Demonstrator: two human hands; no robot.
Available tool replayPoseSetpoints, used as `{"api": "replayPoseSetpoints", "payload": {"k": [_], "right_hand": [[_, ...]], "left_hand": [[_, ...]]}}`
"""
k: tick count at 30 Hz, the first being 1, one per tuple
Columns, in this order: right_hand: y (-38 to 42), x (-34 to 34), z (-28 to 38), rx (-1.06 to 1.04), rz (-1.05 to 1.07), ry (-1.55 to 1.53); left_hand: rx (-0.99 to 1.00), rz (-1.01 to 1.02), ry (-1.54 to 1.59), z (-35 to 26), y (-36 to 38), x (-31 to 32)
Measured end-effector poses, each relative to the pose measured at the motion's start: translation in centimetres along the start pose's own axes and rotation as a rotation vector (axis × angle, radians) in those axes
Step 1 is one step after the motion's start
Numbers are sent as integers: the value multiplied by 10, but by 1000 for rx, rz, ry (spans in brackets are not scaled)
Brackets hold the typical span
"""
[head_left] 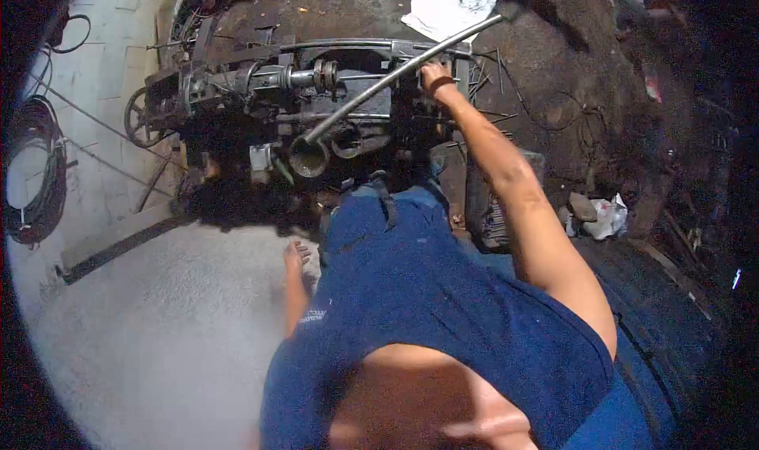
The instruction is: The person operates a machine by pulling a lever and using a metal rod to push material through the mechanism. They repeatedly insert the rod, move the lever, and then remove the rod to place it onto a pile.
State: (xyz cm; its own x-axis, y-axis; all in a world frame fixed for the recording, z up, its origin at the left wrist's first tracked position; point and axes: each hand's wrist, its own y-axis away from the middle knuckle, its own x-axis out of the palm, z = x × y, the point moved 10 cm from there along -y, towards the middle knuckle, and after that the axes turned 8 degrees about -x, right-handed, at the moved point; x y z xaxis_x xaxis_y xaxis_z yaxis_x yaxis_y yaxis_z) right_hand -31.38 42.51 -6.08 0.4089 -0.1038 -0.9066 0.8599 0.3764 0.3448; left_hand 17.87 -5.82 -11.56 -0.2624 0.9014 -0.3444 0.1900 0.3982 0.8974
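My right hand (435, 77) reaches out to the right end of a dark, lathe-like machine (288, 78). Its fingers curl over a part there that I cannot make out. A long metal bar (403, 72) slants across the machine just left of that hand. The bar's lower end meets a round metal cup (308, 159). My left hand (296, 254) hangs low beside my body, over the pale floor, with its fingers loosely apart and nothing in them.
A handwheel (138, 118) sticks out at the machine's left end. Coiled cable (51, 173) hangs on the left wall. Behind the bar lies a white sheet (451, 11). Thin rods (494, 69) are scattered right of the machine, and a crumpled white bag (607, 217) lies farther right.
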Motion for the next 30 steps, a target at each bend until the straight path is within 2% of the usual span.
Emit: {"api": "replayPoseSetpoints", "payload": {"k": [1,2,4,6,7,11,15,17,19,20,22,23,25,26,28,30], "right_hand": [[9,-10,4,-20,-75,120],[7,-6,-3,-73,-166,87],[16,-3,-8,-63,-59,180],[27,-10,-7,-85,-117,197],[30,-14,-6,-110,-169,215],[27,-10,4,-198,-76,181],[20,10,-6,-233,-55,259],[22,51,-47,-152,161,123],[68,6,-51,-152,81,214],[83,6,-59,-150,83,219],[111,-9,-82,-70,-97,92],[125,-9,-87,-68,-92,97],[151,-2,-101,57,52,-90],[164,-3,-98,60,60,-85],[187,10,-93,111,210,-140],[195,36,-81,39,205,-201]], "left_hand": [[13,-4,-19,2,9,3],[13,-7,-23,3,15,7],[-7,65,-81,23,14,21],[30,97,-132,31,13,33],[91,62,-270,37,5,36],[45,-26,-268,58,-1,39],[9,-53,-174,44,12,42],[85,-50,-237,1,54,50],[164,-41,-293,-20,69,59],[187,-11,-308,-23,66,60],[205,27,-323,-21,56,61],[271,1,-330,-26,52,59],[228,-43,-384,-32,44,60],[206,-64,-410,-35,39,61],[221,30,-284,-38,24,66],[231,-13,-316,-55,29,67]]}}
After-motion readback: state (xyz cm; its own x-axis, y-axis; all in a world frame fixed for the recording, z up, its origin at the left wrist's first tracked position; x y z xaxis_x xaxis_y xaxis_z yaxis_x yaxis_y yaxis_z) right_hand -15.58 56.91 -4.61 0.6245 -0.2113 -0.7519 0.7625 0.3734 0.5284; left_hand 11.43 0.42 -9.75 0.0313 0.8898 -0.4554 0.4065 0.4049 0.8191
